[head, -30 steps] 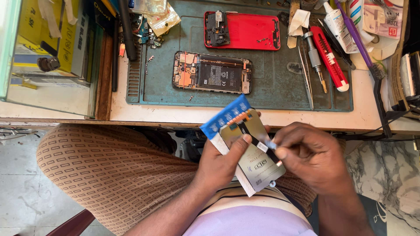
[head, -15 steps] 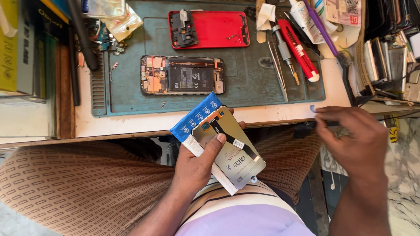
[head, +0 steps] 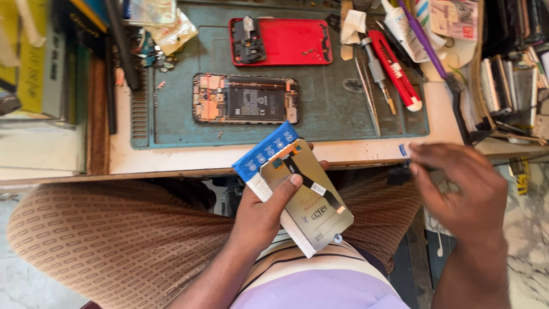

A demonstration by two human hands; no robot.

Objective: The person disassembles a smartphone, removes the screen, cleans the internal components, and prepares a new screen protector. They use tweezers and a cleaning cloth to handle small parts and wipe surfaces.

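above the lap, just short of the bench edge, the left hand (head: 260, 214) grips a flat replacement phone screen panel with a metallic silver back and a black flex ribbon (head: 309, 191), stacked on its white box with a blue end (head: 264, 153). fingers wrap the underside and the thumb lies across the panel face beside the ribbon, wrist bent back, forearm rising from the lower left. judging from this, the hold works best by the edges, with the thumb kept off the ribbon so it does not crease. to the right of that hand, well apart, the right hand (head: 457, 191) hovers near the bench edge, fingers loosely curled and half open, seemingly holding nothing, though blur hides the fingertips. beyond the left hand, on the teal work mat (head: 331, 120), lies an opened phone with bare circuitry (head: 245, 98), and farther off a red phone back cover (head: 280, 41).
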